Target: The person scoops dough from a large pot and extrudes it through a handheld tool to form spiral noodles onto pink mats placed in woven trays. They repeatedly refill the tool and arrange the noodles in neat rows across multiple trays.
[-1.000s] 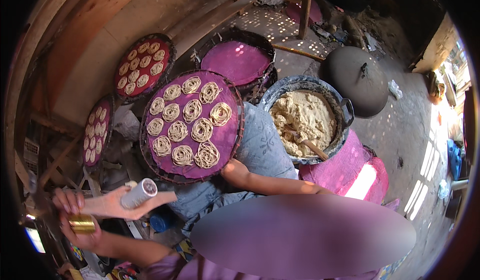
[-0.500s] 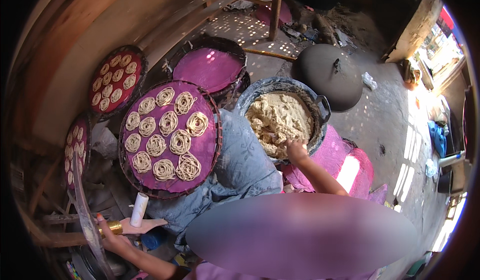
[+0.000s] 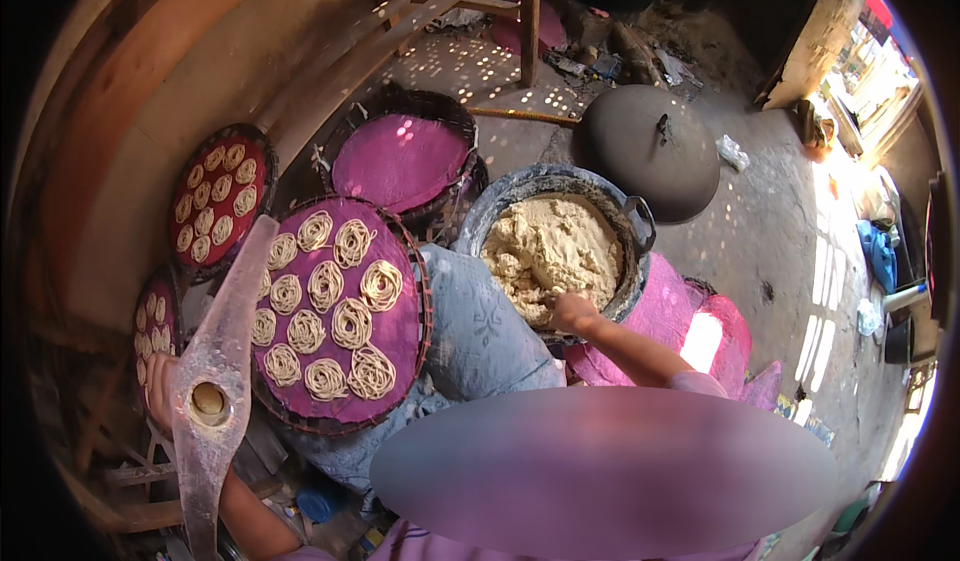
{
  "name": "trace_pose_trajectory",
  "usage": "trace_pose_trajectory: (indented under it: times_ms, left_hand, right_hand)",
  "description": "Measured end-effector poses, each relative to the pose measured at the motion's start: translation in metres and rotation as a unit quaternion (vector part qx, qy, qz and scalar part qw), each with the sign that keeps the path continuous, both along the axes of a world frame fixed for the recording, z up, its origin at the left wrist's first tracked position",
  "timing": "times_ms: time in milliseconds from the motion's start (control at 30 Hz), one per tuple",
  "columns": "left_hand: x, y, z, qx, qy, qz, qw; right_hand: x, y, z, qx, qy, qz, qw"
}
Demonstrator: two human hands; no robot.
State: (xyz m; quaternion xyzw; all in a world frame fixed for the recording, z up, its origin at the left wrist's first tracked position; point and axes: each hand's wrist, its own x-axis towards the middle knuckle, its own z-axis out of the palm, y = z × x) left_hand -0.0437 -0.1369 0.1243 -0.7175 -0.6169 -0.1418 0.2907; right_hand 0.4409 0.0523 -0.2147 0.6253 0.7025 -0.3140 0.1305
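Note:
My left hand (image 3: 160, 393) is closed around a noodle press beside the left tray; its long, pale wooden bar (image 3: 222, 336) stands tilted and mostly hides the fingers. A round hole in the bar's middle faces up, with a tan surface inside. My right hand (image 3: 575, 313) reaches into a dark-rimmed pot, its fingers curled at the near edge of the pale, crumbly dough (image 3: 555, 251); the fingertips are partly hidden. On my lap lies a round tray with a purple sheet (image 3: 395, 386) and several coiled noodle nests (image 3: 351, 323).
An empty purple-lined tray (image 3: 400, 161) stands behind the lap tray. Red-lined trays (image 3: 215, 196) of nests lean at the left wall. A big dark lid (image 3: 645, 156) lies beyond the pot (image 3: 485, 196). Pink cloth (image 3: 650, 311) lies right of it; a wooden post (image 3: 530, 21) rises behind.
My left hand has raised and turned the press, so its holed face shows and the white cylinder is out of sight. The right hand stays at the dough, its fingers more curled.

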Motion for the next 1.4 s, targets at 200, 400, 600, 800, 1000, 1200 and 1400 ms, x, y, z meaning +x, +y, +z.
trace_pose_trajectory:
  times_ms: [200,400,600,800,1000,1200,1400]
  left_hand:
    - [0.062,0.098,0.028,-0.068,-0.041,-0.173,0.982]
    - [0.171,0.193,0.004,0.031,0.036,-0.342,0.939]
    - [0.222,0.247,-0.031,-0.063,0.023,-0.301,0.951]
    - [0.261,0.260,-0.029,0.012,-0.141,-0.285,0.948]
    - [0.254,0.256,0.004,0.018,-0.077,-0.156,0.985]
    - [0.274,0.240,-0.022,0.024,0.028,-0.294,0.955]
    - [0.246,0.275,-0.041,-0.033,-0.042,-0.265,0.963]
  right_hand:
    - [0.020,-0.014,-0.010,0.005,0.083,0.010,0.996]
    - [0.084,-0.009,0.094,-0.176,0.191,-0.106,0.960]
    - [0.126,-0.030,0.248,-0.138,0.412,-0.095,0.896]
    - [0.048,-0.049,0.263,0.252,0.460,-0.103,0.845]
    - [0.037,-0.042,0.296,0.080,0.456,-0.111,0.880]
    - [0.056,-0.014,0.353,0.334,0.181,0.143,0.914]
    - [0.047,-0.058,0.349,0.537,-0.093,0.253,0.799]
